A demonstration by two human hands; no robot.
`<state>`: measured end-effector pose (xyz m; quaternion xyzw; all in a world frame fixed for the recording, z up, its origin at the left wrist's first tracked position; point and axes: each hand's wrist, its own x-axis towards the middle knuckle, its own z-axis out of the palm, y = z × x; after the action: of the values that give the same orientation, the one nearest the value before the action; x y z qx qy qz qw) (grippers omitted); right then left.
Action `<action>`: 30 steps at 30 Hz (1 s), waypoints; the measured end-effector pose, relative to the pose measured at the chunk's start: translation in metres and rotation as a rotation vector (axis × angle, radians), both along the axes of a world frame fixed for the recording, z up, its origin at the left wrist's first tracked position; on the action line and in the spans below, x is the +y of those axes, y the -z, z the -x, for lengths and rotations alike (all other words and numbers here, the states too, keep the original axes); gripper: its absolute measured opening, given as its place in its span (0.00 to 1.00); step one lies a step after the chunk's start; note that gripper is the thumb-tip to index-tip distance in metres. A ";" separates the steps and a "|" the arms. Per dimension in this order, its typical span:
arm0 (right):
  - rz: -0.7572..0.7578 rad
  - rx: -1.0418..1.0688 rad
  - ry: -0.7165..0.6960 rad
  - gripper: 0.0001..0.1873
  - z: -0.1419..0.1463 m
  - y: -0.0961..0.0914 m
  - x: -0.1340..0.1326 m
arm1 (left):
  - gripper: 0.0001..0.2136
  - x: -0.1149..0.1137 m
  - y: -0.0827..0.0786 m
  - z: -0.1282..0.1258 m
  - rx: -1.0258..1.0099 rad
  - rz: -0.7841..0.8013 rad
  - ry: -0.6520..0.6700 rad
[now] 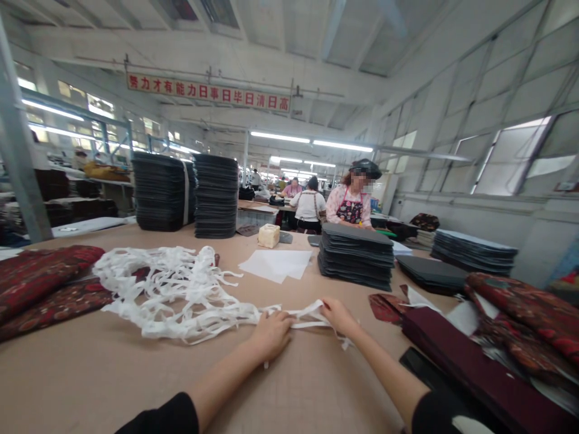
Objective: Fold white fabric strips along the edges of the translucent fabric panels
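Observation:
A loose heap of white fabric strips [176, 295] lies tangled on the brown-covered table [149, 386]. Its strands run rightward to both hands. My left hand [274, 333] is closed over the gathered strips, low against the table, with its fingertips partly hidden. Further right, my right hand [337, 314] pinches the end of the strips, and short tails hang below it. Between the two hands the strips stretch in a narrow band, slightly parted into separate strands.
Dark stacked panels [355, 256] stand beyond my right hand, near white sheets [275, 265] and a cream block [268, 235]. Taller dark stacks [215, 196] rise at the back left. Patterned red fabric [49, 283] lies left; maroon cloth [470, 355] lies right. A person [350, 202] stands across the table.

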<state>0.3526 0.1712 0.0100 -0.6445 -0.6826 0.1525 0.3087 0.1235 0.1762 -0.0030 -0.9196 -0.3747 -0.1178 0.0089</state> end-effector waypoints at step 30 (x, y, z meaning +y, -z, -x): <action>-0.178 0.918 -0.052 0.21 0.044 -0.079 -0.111 | 0.24 -0.077 -0.071 -0.053 -0.885 0.939 0.304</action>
<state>0.3081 0.0601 0.0891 -0.4642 -0.5017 0.3703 0.6291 0.1764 0.0992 0.0677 -0.7333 -0.2208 -0.3083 -0.5643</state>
